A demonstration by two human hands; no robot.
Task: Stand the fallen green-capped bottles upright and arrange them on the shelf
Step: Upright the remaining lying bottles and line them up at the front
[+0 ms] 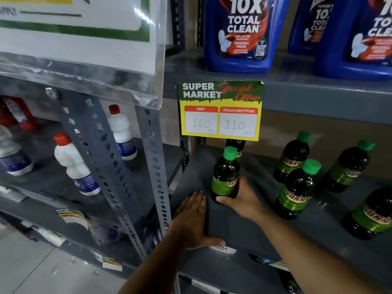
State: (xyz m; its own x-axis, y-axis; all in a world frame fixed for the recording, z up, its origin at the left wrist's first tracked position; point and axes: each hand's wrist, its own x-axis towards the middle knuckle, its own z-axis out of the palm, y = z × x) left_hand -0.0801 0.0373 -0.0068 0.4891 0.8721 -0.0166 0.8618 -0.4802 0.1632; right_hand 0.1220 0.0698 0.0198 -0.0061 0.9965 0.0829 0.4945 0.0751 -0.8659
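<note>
1. Right hand (239, 199) wrapped around the lower body of a green-capped bottle (226, 172), thumb across its base at the front, fingers hidden behind the green label.
2. Held bottle upright on the grey shelf (244, 225), near the shelf's left end, cap pointing up toward the price sign.
3. Left hand (194, 217) open and flat, palm down on the shelf surface just left of the held bottle, fingers straight and together, thumb hooked over the front edge; not touching the bottle.
4. Directly behind the held bottle, a second dark bottle (238, 145) partly hidden, its top covered by the hanging sign.
5. Further right on the same shelf, four more upright bottles: back bottle (292, 158), front bottle (298, 190) just ahead of it, far bottle (347, 168) beyond those, and edge bottle (373, 215) cut off at the frame's right side. All standing, dark liquid, green labels reading "SUNNY".
6. Above the held bottle, a yellow and green price sign (220, 111) fixed to the upper shelf edge, showing handwritten 160 and 110.
7. On the shelf above, blue cleaner jugs (241, 32) with "10X TOTAL CLEAN" labels.
8. To the left, past the perforated grey upright (154, 170), white red-capped bottles (73, 164) standing on a neighbouring rack.
</note>
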